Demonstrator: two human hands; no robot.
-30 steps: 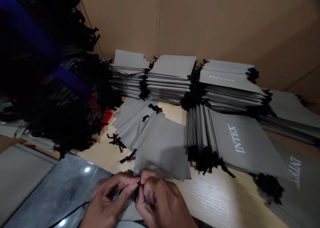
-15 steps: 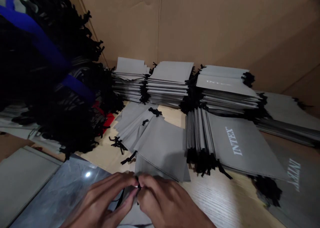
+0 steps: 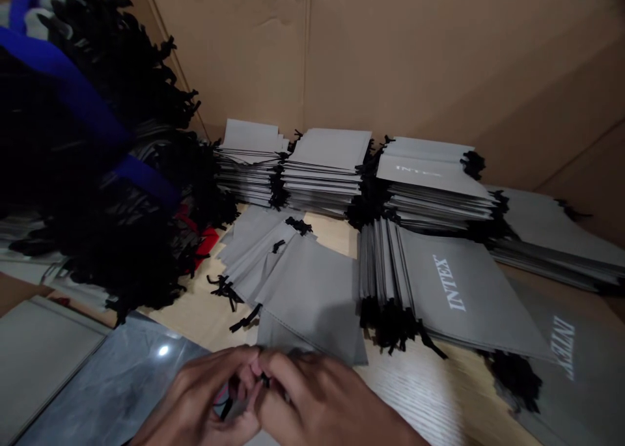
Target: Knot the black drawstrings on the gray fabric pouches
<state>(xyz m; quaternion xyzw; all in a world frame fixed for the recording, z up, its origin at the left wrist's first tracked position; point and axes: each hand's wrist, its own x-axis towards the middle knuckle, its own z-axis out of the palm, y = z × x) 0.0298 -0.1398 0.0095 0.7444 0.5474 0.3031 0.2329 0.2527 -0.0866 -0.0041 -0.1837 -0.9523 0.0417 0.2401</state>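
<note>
My left hand (image 3: pixel 205 394) and my right hand (image 3: pixel 312 394) meet at the bottom middle, fingertips pinched together. Between them shows a bit of black drawstring (image 3: pixel 265 379); both hands are closed on it. A grey pouch (image 3: pixel 258 438) lies under the hands, mostly hidden by them. Just beyond my fingers, loose grey drawstring pouches (image 3: pixel 312 290) are fanned out on the wooden table (image 3: pixel 415 394), their black cord ends pointing left.
Grey pouch stacks (image 3: pixel 325 150) stand along the cardboard wall (image 3: pixel 390 55). Pouches printed INTEX (image 3: pixel 469 283) lie at right. On the left rises a big heap of black-corded bundles (image 3: pixel 146 250) with blue straps (image 3: pixel 146 179). A shiny grey panel (image 3: pixel 122 381) lies at lower left.
My fingers have drawn closer together and curled more over the black cord. The view has shifted slightly; the pouches and stacks have stayed put.
</note>
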